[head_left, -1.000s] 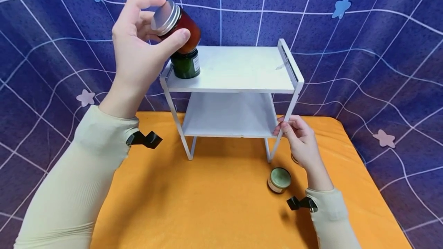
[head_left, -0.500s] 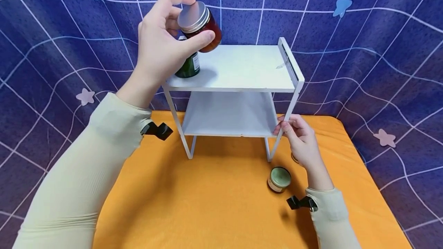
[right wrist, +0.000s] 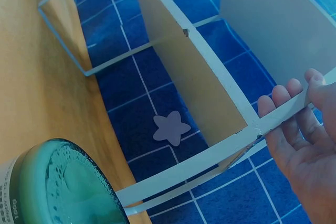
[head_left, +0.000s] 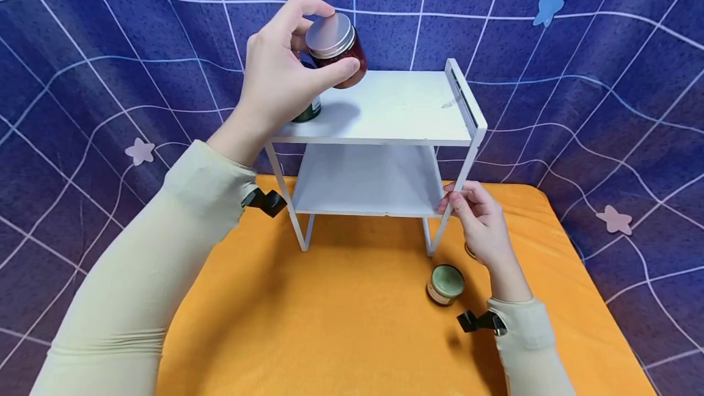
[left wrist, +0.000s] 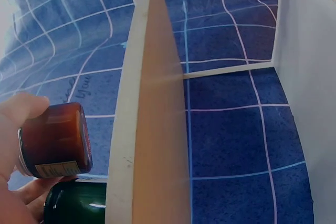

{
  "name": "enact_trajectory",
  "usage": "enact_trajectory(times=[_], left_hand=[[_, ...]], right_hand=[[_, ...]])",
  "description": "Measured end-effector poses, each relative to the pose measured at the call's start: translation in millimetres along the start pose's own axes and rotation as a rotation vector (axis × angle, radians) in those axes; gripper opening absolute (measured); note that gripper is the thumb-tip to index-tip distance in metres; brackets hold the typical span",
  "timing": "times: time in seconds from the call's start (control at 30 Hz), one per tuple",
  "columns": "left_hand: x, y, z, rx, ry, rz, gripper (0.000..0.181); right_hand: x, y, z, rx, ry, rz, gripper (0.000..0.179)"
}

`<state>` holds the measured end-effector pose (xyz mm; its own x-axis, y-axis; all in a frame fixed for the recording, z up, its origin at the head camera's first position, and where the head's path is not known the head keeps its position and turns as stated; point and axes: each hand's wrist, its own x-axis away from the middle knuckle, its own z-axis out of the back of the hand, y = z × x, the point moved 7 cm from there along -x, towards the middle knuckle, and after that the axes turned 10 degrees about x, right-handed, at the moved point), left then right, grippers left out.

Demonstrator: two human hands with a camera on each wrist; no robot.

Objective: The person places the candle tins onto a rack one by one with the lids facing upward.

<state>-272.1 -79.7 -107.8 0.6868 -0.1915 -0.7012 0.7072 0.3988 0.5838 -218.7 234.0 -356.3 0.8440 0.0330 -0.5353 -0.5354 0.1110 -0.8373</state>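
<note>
My left hand [head_left: 280, 69] grips an amber jar [head_left: 352, 66] with a silver screw lid, tilted, above the left part of the white two-tier shelf [head_left: 407, 109]. Beneath and behind that hand a dark green jar [head_left: 310, 112] stands on the top tier, partly hidden. The left wrist view has the amber jar [left wrist: 58, 137] close beside the green jar [left wrist: 79, 203]. My right hand [head_left: 481, 219] holds the shelf's right front leg at the lower tier's height, thumb in front. In the right wrist view its fingers [right wrist: 299, 135] curl round the white frame [right wrist: 283, 111].
A small green jar [head_left: 447, 283] stands on the orange cloth [head_left: 352, 316] in front of the shelf's right leg. Part of a round object [head_left: 470, 250] shows behind the right hand. A blue curtain [head_left: 550, 78] with star shapes hangs close behind the shelf.
My left hand has carried the amber jar rightward from over the green jar, and the jar tilts less. My right hand keeps its hold on the shelf leg.
</note>
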Motion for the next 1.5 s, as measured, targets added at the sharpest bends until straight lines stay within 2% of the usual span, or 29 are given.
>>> enact_trajectory(times=[0.17, 0.43, 0.93, 1.2, 1.5], left_hand=[[-1.7, 0.6, -5.2, -0.019, -0.036, -0.004, 0.061], [-1.2, 1.2, -12.3, -0.133, -0.107, 0.003, 0.062], [0.7, -0.3, -16.4, -0.225, -0.134, -0.023, 0.061], [1.8, 0.1, -21.2, -0.288, -0.173, -0.086, 0.062], [2.1, 0.5, -23.3, -0.300, -0.185, -0.110, 0.061]], right_hand=[[0.3, 0, 1, 0.009, 0.016, -0.014, 0.019], [0.9, 0, 0, 0.012, 0.011, -0.013, 0.018], [0.4, 0, 1, 0.016, 0.012, -0.006, 0.017], [0.2, 1, 1, 0.012, 0.019, -0.011, 0.018], [0.0, 0, 0, 0.021, 0.005, -0.007, 0.018]])
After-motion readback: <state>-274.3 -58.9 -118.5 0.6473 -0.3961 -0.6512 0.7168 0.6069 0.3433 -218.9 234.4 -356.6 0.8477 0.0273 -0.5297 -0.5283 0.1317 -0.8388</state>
